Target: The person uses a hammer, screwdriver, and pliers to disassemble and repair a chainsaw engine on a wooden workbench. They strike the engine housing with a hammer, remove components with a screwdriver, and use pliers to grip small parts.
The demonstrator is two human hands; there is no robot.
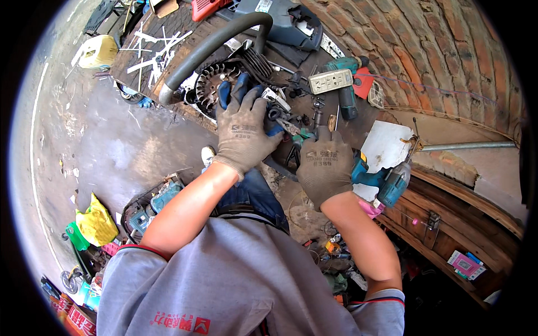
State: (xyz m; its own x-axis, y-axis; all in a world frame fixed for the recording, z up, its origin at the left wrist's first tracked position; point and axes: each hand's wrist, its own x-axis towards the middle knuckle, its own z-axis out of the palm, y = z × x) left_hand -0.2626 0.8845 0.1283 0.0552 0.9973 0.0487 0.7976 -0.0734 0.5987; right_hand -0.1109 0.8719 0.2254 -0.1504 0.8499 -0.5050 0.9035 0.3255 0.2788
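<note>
My left hand, in a grey-brown glove with blue palm and fingertips, reaches over a small engine. Its fingers are apart, with the tips at the finned flywheel. Beside its thumb lies a dark ring-shaped part. My right hand, gloved alike, is lowered among hand tools with its fingers curled downward. What they close on is hidden under the glove. Pliers with green handles lie against its left side. Just beyond its fingers are a metal socket and a wooden handle.
A thick grey curved tube arches over the engine. A cream power strip and a teal drill lie at the far right, by a brick wall. Another teal power tool rests right of my right hand, on a wooden bench.
</note>
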